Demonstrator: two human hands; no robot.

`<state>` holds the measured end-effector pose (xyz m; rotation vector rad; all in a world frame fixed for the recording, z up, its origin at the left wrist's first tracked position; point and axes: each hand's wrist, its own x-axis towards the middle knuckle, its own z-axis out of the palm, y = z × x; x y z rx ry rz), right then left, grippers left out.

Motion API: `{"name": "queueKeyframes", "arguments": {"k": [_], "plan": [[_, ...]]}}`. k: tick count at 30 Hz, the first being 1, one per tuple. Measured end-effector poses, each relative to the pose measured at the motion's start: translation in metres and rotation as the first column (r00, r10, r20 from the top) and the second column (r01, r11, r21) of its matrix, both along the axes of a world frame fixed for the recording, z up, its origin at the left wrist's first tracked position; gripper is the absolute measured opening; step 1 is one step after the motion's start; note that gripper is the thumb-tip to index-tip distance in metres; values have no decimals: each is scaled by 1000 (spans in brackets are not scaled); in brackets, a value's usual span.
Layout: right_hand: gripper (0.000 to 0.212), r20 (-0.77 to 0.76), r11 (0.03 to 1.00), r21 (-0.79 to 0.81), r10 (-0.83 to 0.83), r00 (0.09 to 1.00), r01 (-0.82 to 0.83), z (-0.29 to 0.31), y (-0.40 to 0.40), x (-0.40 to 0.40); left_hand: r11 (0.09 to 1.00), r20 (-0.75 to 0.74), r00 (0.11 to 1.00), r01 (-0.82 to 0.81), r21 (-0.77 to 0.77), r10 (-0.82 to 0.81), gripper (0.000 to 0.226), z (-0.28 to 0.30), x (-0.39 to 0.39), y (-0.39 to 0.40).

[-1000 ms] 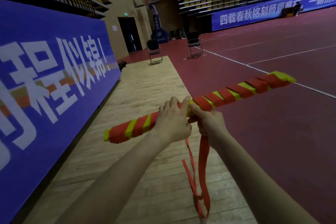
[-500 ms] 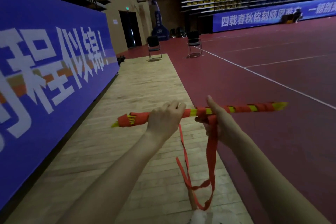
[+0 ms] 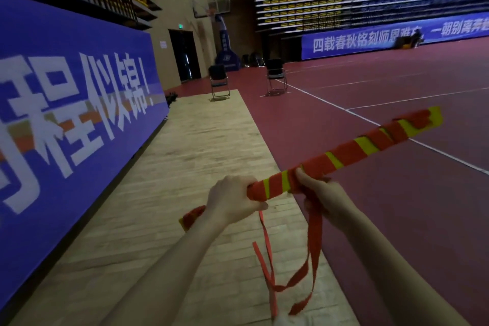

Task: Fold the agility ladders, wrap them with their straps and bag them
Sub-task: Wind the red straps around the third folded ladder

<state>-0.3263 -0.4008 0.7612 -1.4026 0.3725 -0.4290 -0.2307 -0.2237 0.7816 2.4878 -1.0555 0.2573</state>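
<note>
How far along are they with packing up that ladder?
Folding looks done: the ladder is a tight yellow bundle with red strap wound along most of it. Wrapping is in hand: the left hand grips the bundle, the right hand holds the strap, and a long loose tail hangs down. Left: wind and secure that tail, then bag it. No bag is in view.

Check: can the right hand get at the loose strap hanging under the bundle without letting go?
Probably yes. The right hand already grips the folded ladder bundle where the loose strap leaves it, and the strap hangs free in open air below. The left hand holds the bundle further along, clear of it.
</note>
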Motion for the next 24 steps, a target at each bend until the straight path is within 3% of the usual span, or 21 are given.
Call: {"name": "queueKeyframes", "arguments": {"k": [3, 5, 7, 9, 11, 13, 15, 16, 18, 20, 24], "plan": [[44, -32, 995, -82, -56, 998, 53, 1, 6, -8, 992, 248, 961, -120, -35, 125, 21, -7, -10, -3], [49, 11, 998, -3, -67, 998, 67, 0, 12, -7, 979, 474, 860, -202, -21, 188, 24, -11, -9, -6], [51, 5, 994, 84, -77, 997, 77, 1, 17, -1, 986, 672, 723, -146, -75, 159, 32, -19, -5, -11], [42, -20, 968, 199, -153, 988, 154, -2, 20, 7, 992, 742, 658, -81, -95, 125, 34, -18, -3, -18], [25, 2, 918, 335, -225, 974, 212, -7, 18, 16, 998, 640, 766, -57, -25, 60, 34, -5, -6, -21], [22, 55, 917, 363, -201, 978, 168, -11, 15, 20, 983, 248, 969, -43, 181, -3, 43, 11, 1, -18], [31, 108, 946, 312, -131, 985, 91, -13, 11, 19, 953, -163, 986, 66, 294, -18, 49, 22, 14, -13], [35, 123, 957, 283, -97, 988, 59, -17, 10, 17, 957, -259, 965, 116, 268, -45, 47, 22, 17, -10], [33, 120, 975, 220, -46, 992, 19, -16, 10, 13, 980, -223, 973, 96, 177, -55, 41, 19, 15, -4], [36, 59, 987, 157, -32, 998, 23, -10, 14, 7, 992, 38, 998, -53, 112, 49, 36, 12, 0, -2], [48, -77, 998, 25, -48, 996, 50, 2, 26, -14, 966, 397, 881, -230, -114, 257, 31, -19, -33, -6]]}}
